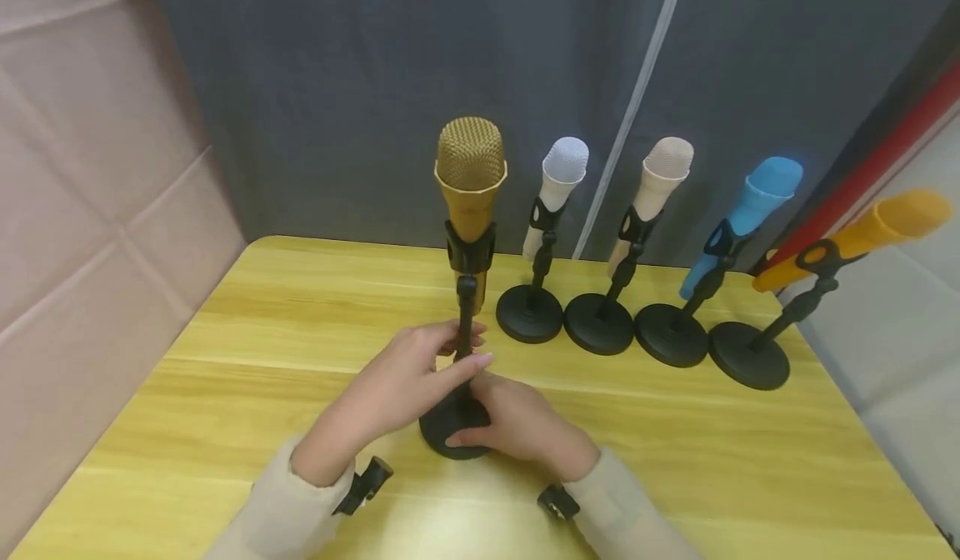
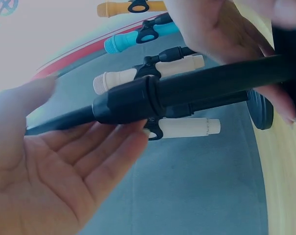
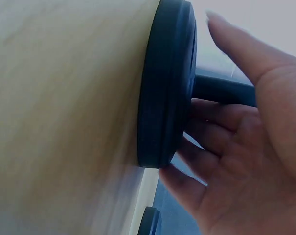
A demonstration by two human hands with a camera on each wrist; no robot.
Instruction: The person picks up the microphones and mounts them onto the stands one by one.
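A gold microphone (image 1: 471, 168) sits upright in the clip of a black desk stand (image 1: 466, 306), in the middle of the head view. Around the stand's pole, my left hand (image 1: 397, 377) has its fingers behind and its thumb in front. The left wrist view shows those fingers nearly straight, lying by the pole's collar (image 2: 125, 100), with the thumb apart. Lower down, my right hand (image 1: 525, 422) is at the round base (image 3: 167, 88). Its fingertips touch the base's edge and top beside the pole, the thumb spread away.
To the right stand several more microphones on black stands: white (image 1: 564, 164), beige (image 1: 663, 164), blue (image 1: 768, 189) and orange (image 1: 892, 218). They lean at differing angles on the wooden table (image 1: 300, 318). A dark grey cloth (image 1: 337, 110) hangs behind.
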